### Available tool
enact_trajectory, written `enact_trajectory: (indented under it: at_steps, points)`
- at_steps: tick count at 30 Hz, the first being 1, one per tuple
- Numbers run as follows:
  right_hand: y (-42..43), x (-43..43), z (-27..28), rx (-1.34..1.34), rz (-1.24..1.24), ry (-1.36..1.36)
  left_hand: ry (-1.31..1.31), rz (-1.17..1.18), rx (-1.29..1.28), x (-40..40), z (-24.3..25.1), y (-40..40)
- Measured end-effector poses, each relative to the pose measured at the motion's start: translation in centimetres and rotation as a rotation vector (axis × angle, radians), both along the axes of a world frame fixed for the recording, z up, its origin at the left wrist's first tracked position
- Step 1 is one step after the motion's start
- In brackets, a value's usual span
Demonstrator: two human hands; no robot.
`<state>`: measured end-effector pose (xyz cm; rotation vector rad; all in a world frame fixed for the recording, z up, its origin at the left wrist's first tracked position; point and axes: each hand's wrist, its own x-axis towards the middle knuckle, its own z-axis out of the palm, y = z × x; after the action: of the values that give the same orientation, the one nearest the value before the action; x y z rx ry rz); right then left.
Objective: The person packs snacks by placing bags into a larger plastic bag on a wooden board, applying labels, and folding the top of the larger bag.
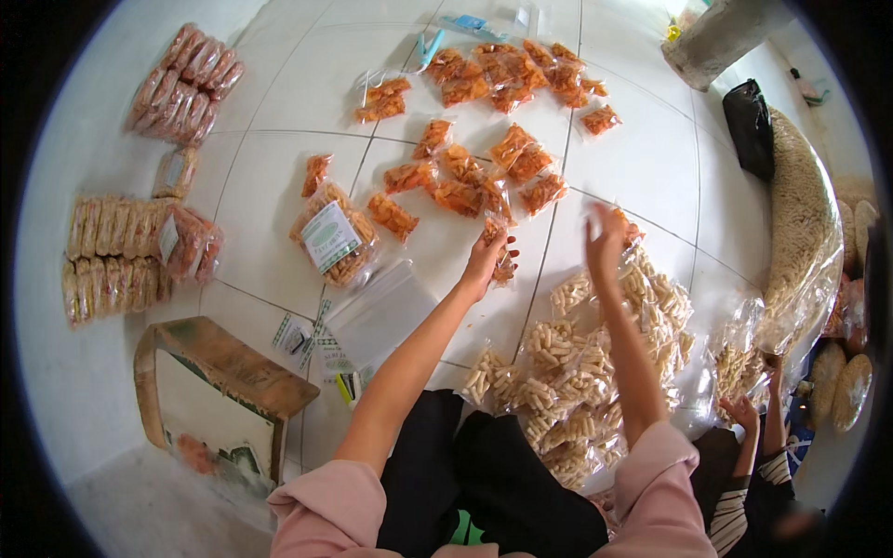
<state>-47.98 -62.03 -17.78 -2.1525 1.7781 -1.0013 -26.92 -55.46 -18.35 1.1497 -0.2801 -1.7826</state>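
My left hand (487, 259) grips a small clear plastic packet of orange-brown chips (504, 268), held just above the tiled floor. Farther forward, several similar chip packets (457, 197) lie in a loose cluster. My right hand (605, 234) is blurred, its thumb apart from the fingers, and nothing shows in its grasp. Just beyond its back lies another chip packet (630, 229), partly hidden. Below my right forearm spreads a heap of clear bags of pale stick-shaped snacks (572, 380). A larger labelled bag of tan sticks (335, 237) rests left of my left hand.
Flat clear bags (384, 314) and printed labels (293, 338) lie near a worn wooden box (230, 363). Packed bundles (115, 227) line the left wall. A light-blue handled tool (429, 52) sits ahead. At right, another person's hands (743, 413) are beside a huge snack sack (799, 237).
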Motion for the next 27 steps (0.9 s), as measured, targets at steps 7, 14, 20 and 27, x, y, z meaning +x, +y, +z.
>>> enact_trajectory:
  at_steps: [7,14,20,27]
  points:
    - [-2.0,1.7,-3.6,0.545,-0.42,0.382,-0.086,0.023,0.004,3.7,-2.0,2.1]
    - [8.8,10.6,-7.0,0.083,0.272,-0.106,-0.153,0.071,-0.046,4.1,-1.6,2.7]
    - [10.3,12.3,0.8,0.205,0.242,-0.252,-0.084,0.106,0.089,4.8,0.0,3.4]
    - [12.2,14.9,1.5,0.212,0.449,-0.472,0.104,0.08,-0.052,3.9,2.3,2.6]
